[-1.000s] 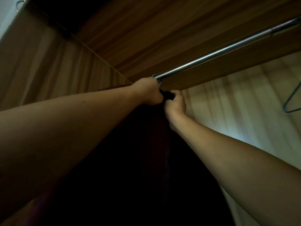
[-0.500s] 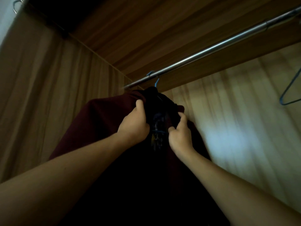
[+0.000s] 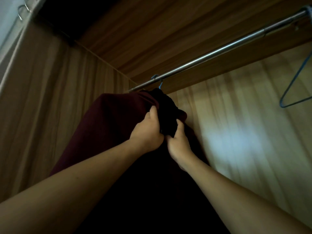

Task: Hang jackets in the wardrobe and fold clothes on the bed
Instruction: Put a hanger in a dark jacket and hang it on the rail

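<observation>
A dark maroon jacket (image 3: 104,125) with a black collar hangs from a blue hanger hook (image 3: 160,81) on the steel wardrobe rail (image 3: 219,49). My left hand (image 3: 148,132) grips the maroon fabric beside the collar, thumb up. My right hand (image 3: 179,142) pinches the black collar edge just to the right, the two hands nearly touching. The jacket's lower part is lost in shadow between my forearms.
An empty blue wire hanger (image 3: 297,81) hangs at the rail's right end. Wood-grain wardrobe walls (image 3: 50,98) close in left and behind, with the wooden top panel (image 3: 152,27) above. Metal hooks (image 3: 23,9) show at the top left corner.
A second ago both hands were up at the rail hooking the hanger on. They have since dropped to the jacket's collar and drawn closer together.
</observation>
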The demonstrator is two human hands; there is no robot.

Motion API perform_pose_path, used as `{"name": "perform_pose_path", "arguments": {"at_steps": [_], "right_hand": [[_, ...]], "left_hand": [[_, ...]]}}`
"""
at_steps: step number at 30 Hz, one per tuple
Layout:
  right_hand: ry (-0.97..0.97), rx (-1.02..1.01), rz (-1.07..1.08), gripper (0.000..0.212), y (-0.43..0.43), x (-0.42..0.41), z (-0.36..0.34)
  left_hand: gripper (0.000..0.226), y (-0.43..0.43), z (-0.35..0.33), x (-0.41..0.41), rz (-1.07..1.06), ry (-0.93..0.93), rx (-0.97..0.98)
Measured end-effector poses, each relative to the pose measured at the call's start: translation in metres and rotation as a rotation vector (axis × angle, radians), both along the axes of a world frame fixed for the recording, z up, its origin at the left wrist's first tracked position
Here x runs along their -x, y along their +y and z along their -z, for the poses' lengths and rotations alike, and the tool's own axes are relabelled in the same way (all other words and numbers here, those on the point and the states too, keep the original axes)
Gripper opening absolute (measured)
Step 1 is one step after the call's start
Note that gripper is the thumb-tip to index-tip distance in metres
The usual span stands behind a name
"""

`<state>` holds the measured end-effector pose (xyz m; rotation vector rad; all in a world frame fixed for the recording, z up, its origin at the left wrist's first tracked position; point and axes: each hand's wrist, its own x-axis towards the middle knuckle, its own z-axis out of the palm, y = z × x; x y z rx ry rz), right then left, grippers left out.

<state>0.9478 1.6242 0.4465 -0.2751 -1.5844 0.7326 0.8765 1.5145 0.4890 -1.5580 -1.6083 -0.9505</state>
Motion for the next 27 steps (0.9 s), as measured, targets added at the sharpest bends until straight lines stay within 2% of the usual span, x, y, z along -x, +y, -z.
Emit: {"name": "perform_pose_path", "arguments": {"at_steps": [1, 3, 5, 7, 9, 10, 12, 14, 15, 17, 19, 22, 27], "right_hand": [[-0.005, 0.011, -0.031, 0.073, -0.001, -0.001, 0.01], [0.034, 0.052, -0.068, 0.081, -0.004, 0.001, 0.037], [0.119, 0.131, -0.079, 0.084, -0.007, 0.008, 0.07], [0.194, 0.239, -0.109, 0.08, -0.005, 0.014, 0.107], [0.188, 0.334, -0.11, 0.066, -0.001, 0.015, 0.143], [0.14, 0.352, -0.095, 0.055, 0.001, 0.013, 0.159], [0.004, 0.308, -0.048, 0.031, 0.002, 0.007, 0.189], [-0.105, 0.228, 0.021, 0.017, -0.004, -0.002, 0.212], [-0.161, 0.178, 0.061, 0.012, -0.007, -0.006, 0.222], [-0.293, 0.083, 0.124, 0.007, -0.012, -0.013, 0.24], [-0.381, 0.034, 0.188, 0.011, -0.014, -0.02, 0.254], [-0.414, -0.021, 0.312, 0.013, -0.017, -0.031, 0.262], [-0.456, -0.091, 0.407, 0.016, -0.026, -0.047, 0.27]], "left_hand": [[0.091, -0.006, 0.007, 0.005, -0.005, -0.005, -0.03], [0.082, -0.014, 0.032, 0.016, 0.015, -0.023, -0.172], [0.079, -0.019, 0.07, 0.023, 0.147, -0.134, -0.28], [0.089, -0.021, 0.107, 0.027, 0.313, -0.261, -0.345], [0.093, -0.02, 0.137, 0.028, 0.392, -0.375, -0.388], [0.088, -0.019, 0.149, 0.028, 0.429, -0.451, -0.371], [0.059, -0.016, 0.173, 0.025, 0.471, -0.56, -0.245], [0.03, -0.013, 0.199, 0.026, 0.443, -0.584, -0.041], [0.023, -0.011, 0.214, 0.029, 0.433, -0.581, 0.062], [0.019, -0.007, 0.241, 0.034, 0.392, -0.544, 0.204], [0.021, -0.003, 0.258, 0.037, 0.35, -0.516, 0.226], [0.021, -0.001, 0.267, 0.035, 0.31, -0.495, 0.232], [0.025, -0.004, 0.276, 0.022, 0.126, -0.346, 0.356]]}}
